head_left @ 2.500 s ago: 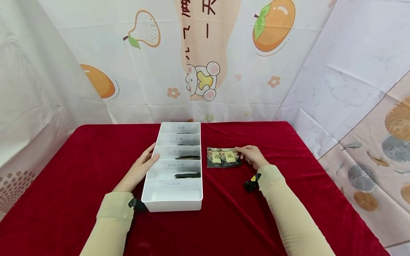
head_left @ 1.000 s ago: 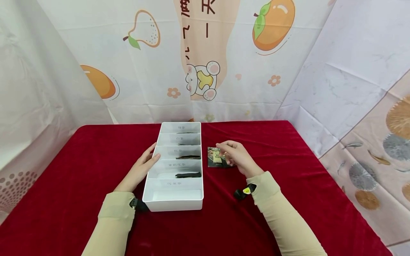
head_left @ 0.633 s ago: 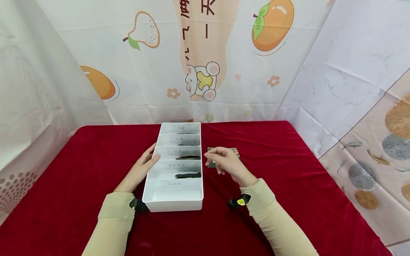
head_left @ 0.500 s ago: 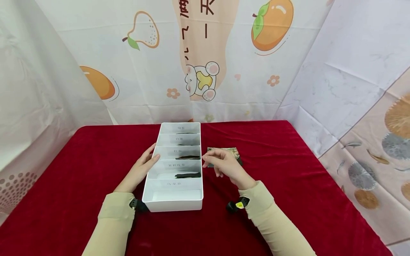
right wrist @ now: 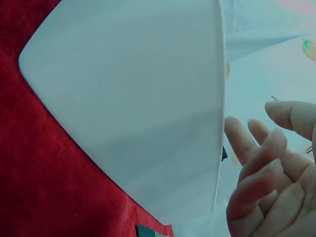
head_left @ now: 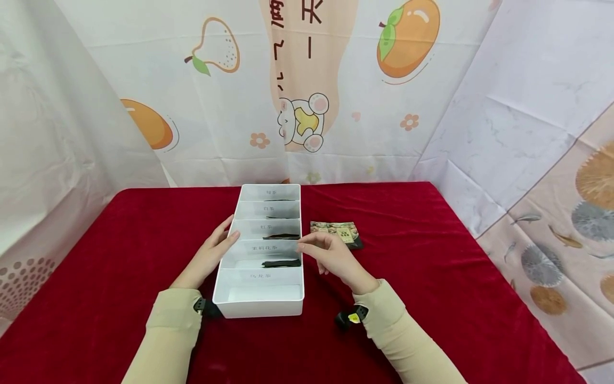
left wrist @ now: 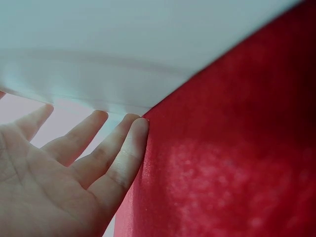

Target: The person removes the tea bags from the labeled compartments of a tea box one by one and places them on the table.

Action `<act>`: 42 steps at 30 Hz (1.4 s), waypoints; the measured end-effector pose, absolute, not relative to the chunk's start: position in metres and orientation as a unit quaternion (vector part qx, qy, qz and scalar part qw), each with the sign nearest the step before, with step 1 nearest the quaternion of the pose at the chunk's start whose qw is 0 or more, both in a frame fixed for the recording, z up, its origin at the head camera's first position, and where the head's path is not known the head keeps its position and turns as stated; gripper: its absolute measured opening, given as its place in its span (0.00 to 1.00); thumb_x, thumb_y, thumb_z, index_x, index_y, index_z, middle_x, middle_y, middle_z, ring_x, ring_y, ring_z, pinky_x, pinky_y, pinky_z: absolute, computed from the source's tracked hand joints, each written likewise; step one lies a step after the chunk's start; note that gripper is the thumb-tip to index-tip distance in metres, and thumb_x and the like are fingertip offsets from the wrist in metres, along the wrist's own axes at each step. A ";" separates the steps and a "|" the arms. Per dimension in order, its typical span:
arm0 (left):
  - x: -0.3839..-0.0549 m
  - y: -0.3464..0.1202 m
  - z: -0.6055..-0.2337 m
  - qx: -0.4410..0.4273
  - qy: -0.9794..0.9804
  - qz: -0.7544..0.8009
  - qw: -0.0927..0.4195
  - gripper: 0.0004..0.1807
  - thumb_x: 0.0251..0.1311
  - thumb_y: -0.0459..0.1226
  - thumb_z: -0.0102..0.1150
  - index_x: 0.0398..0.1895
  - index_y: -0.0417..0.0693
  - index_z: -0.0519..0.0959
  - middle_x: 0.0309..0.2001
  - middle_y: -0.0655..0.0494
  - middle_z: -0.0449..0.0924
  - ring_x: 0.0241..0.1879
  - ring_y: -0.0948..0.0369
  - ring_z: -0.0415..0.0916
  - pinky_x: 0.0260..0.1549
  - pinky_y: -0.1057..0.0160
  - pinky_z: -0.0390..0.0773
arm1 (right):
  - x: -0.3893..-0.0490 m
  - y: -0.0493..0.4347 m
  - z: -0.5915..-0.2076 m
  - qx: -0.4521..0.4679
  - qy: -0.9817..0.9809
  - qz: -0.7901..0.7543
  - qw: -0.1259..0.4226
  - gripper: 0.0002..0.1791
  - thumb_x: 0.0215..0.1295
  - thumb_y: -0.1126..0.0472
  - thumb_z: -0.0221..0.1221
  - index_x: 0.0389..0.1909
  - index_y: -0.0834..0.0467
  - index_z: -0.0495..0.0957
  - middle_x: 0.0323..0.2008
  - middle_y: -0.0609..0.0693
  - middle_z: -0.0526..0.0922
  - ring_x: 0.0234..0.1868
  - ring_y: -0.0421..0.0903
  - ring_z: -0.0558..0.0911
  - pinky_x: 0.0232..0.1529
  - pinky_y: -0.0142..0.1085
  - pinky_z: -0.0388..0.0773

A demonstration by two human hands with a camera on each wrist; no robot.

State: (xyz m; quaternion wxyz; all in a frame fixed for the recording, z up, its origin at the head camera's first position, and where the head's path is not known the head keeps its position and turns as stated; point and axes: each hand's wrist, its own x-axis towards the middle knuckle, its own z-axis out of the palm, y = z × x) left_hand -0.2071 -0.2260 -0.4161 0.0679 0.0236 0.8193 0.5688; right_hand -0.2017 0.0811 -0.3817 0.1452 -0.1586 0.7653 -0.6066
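Observation:
A long white divided box [head_left: 259, 308] stands on the red cloth, its compartments labelled with Chinese characters. Dark flat packets [head_left: 281, 263] stand in several compartments; the nearest one holds none. My left hand [head_left: 209, 255] rests against the box's left side, and its outstretched fingertips [left wrist: 140, 126] touch the white wall in the left wrist view. Over the right rim is my right hand [head_left: 334, 260], fingers loosely bent, thumb apart and nothing held in the right wrist view. Two printed tea sachets [head_left: 347, 234] lie behind it, overlapping and partly hidden by the hand.
The dark red tablecloth [head_left: 431, 298] spreads around the box on both sides. A white printed curtain [head_left: 201, 128] hangs behind the table's far edge. Each wrist wears a strap with a small black camera [head_left: 343, 320].
My right hand has left the right-hand sachet and moved left and nearer, to the box's right rim. The sachets lie where they were. The left hand keeps its place.

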 end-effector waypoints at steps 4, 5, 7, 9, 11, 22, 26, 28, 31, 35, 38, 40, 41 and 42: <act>-0.207 -0.226 -0.416 0.028 0.820 0.568 0.065 0.37 0.74 0.52 0.46 0.80 0.64 0.45 0.71 0.36 0.60 0.60 0.42 0.73 0.54 0.47 0.78 | -0.200 0.079 -0.383 -0.173 0.778 -0.585 0.148 0.17 0.67 0.56 0.62 0.52 0.60 0.82 0.27 0.52 0.80 0.13 0.41 0.67 0.18 0.32 0.68; -0.207 -0.227 -0.416 0.029 0.820 0.568 0.065 0.37 0.74 0.52 0.46 0.80 0.64 0.45 0.71 0.36 0.60 0.60 0.42 0.73 0.54 0.47 0.77 | -0.199 0.078 -0.384 -0.177 0.784 -0.576 0.150 0.17 0.67 0.55 0.62 0.52 0.59 0.83 0.24 0.51 0.78 0.13 0.41 0.67 0.18 0.32 0.68; -0.207 -0.227 -0.416 0.029 0.822 0.565 0.065 0.37 0.74 0.53 0.46 0.80 0.64 0.45 0.72 0.36 0.60 0.61 0.42 0.72 0.54 0.47 0.77 | -0.198 0.077 -0.384 -0.188 0.792 -0.559 0.156 0.16 0.68 0.54 0.62 0.52 0.58 0.83 0.21 0.49 0.76 0.13 0.42 0.67 0.19 0.33 0.69; -0.207 -0.227 -0.416 0.028 0.823 0.563 0.066 0.37 0.74 0.53 0.46 0.80 0.65 0.44 0.72 0.36 0.60 0.61 0.41 0.72 0.55 0.46 0.77 | -0.196 0.076 -0.384 -0.200 0.802 -0.539 0.160 0.16 0.68 0.54 0.62 0.52 0.57 0.83 0.17 0.48 0.72 0.13 0.42 0.67 0.19 0.34 0.69; -0.206 -0.227 -0.416 0.024 0.825 0.561 0.067 0.37 0.73 0.54 0.46 0.80 0.65 0.44 0.72 0.36 0.59 0.61 0.41 0.72 0.55 0.46 0.76 | -0.194 0.075 -0.383 -0.216 0.812 -0.517 0.160 0.15 0.68 0.54 0.61 0.52 0.56 0.84 0.13 0.45 0.68 0.12 0.41 0.67 0.18 0.33 0.69; -0.207 -0.227 -0.416 0.030 0.821 0.566 0.067 0.37 0.74 0.54 0.46 0.80 0.65 0.44 0.72 0.36 0.59 0.61 0.42 0.72 0.54 0.47 0.77 | -0.181 0.075 -0.371 -0.324 0.883 -0.331 0.076 0.14 0.70 0.55 0.60 0.51 0.56 0.85 0.38 0.48 0.88 0.34 0.44 0.86 0.42 0.36 0.80; -0.207 -0.227 -0.417 0.034 0.820 0.567 0.064 0.37 0.74 0.53 0.46 0.80 0.64 0.45 0.71 0.36 0.61 0.60 0.42 0.73 0.53 0.48 0.78 | -0.178 0.073 -0.371 -0.348 0.896 -0.274 0.037 0.13 0.70 0.56 0.59 0.49 0.56 0.86 0.53 0.48 0.86 0.57 0.46 0.82 0.57 0.42 0.77; -0.207 -0.227 -0.417 0.034 0.820 0.567 0.064 0.37 0.74 0.53 0.46 0.80 0.64 0.45 0.71 0.36 0.61 0.60 0.42 0.73 0.53 0.48 0.78 | -0.177 0.073 -0.371 -0.352 0.897 -0.266 0.028 0.13 0.70 0.57 0.59 0.49 0.57 0.86 0.52 0.48 0.86 0.56 0.47 0.82 0.56 0.43 0.77; -0.207 -0.227 -0.416 0.033 0.820 0.567 0.065 0.37 0.74 0.53 0.46 0.80 0.64 0.45 0.71 0.36 0.60 0.60 0.42 0.72 0.54 0.47 0.78 | -0.177 0.072 -0.371 -0.354 0.895 -0.271 0.023 0.12 0.69 0.59 0.60 0.48 0.57 0.87 0.49 0.49 0.87 0.54 0.46 0.83 0.54 0.42 0.79; -0.207 -0.227 -0.416 0.023 0.821 0.566 0.073 0.38 0.73 0.55 0.46 0.80 0.66 0.44 0.73 0.37 0.58 0.61 0.41 0.72 0.55 0.46 0.77 | -0.176 0.071 -0.371 -0.356 0.893 -0.275 0.013 0.10 0.68 0.62 0.60 0.46 0.57 0.87 0.47 0.49 0.88 0.49 0.45 0.85 0.48 0.37 0.80; -0.207 -0.227 -0.416 0.019 0.822 0.565 0.076 0.38 0.73 0.55 0.46 0.80 0.67 0.43 0.73 0.37 0.58 0.62 0.41 0.71 0.55 0.46 0.77 | -0.175 0.071 -0.372 -0.358 0.893 -0.273 0.001 0.10 0.67 0.63 0.60 0.44 0.56 0.88 0.45 0.49 0.89 0.43 0.43 0.85 0.42 0.32 0.78; -0.207 -0.227 -0.416 0.022 0.820 0.567 0.075 0.38 0.73 0.54 0.46 0.80 0.66 0.44 0.73 0.37 0.58 0.62 0.42 0.71 0.55 0.46 0.77 | -0.176 0.070 -0.373 -0.358 0.893 -0.274 -0.006 0.09 0.67 0.64 0.61 0.43 0.56 0.88 0.44 0.48 0.89 0.38 0.40 0.83 0.39 0.30 0.76; -0.207 -0.227 -0.416 0.023 0.819 0.568 0.075 0.38 0.73 0.54 0.46 0.80 0.66 0.44 0.73 0.37 0.58 0.62 0.42 0.72 0.55 0.46 0.77 | -0.176 0.070 -0.373 -0.358 0.892 -0.274 -0.010 0.09 0.66 0.64 0.61 0.43 0.55 0.88 0.44 0.48 0.89 0.34 0.39 0.82 0.38 0.29 0.75; -0.207 -0.227 -0.416 0.024 0.819 0.569 0.074 0.38 0.73 0.54 0.46 0.80 0.66 0.44 0.73 0.37 0.59 0.62 0.42 0.72 0.55 0.46 0.77 | -0.176 0.070 -0.374 -0.358 0.892 -0.274 -0.014 0.09 0.66 0.64 0.61 0.42 0.55 0.88 0.43 0.48 0.89 0.33 0.38 0.81 0.37 0.29 0.74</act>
